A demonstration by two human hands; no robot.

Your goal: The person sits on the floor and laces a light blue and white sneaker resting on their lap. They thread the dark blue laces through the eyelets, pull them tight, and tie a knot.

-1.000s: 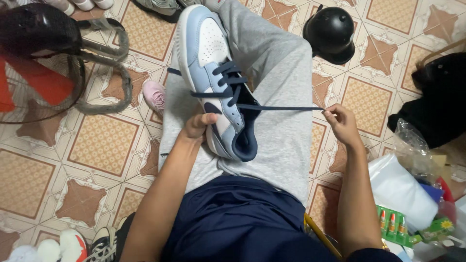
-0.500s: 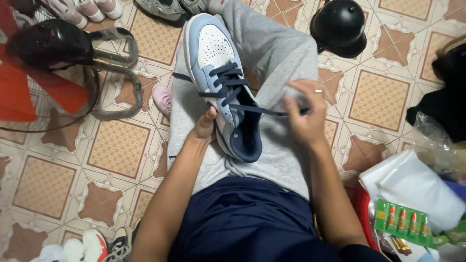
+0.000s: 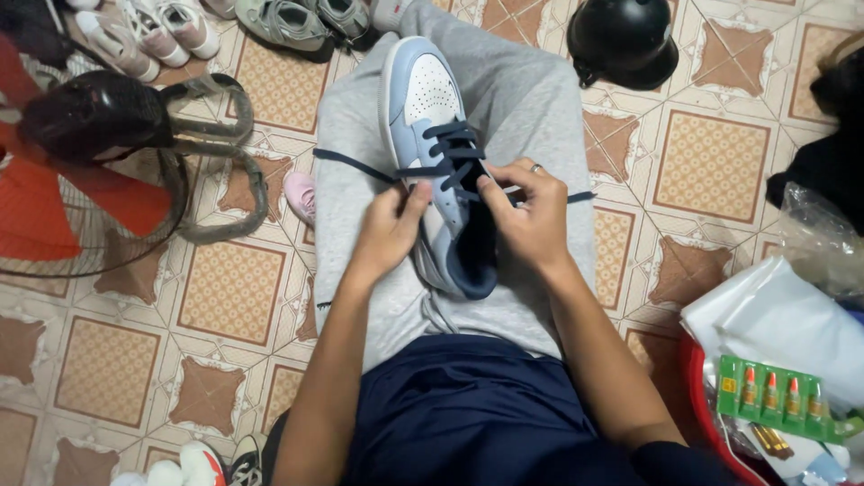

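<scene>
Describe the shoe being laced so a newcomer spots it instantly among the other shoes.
Start at the person's grey-trousered lap in mid-frame. The sneaker lies there, toe pointing away, between the left hand and right hand. Unlike the floor shoes above, it is light blue and white with navy laces.

One sneaker (image 3: 441, 162) — two hands (image 3: 389, 229) (image 3: 533, 216)

Pale blue-and-white sneaker (image 3: 430, 135) lying toe-away between both hands, navy heel nearest. Navy lace (image 3: 355, 165) half threaded, ends trailing out past each hand.
</scene>
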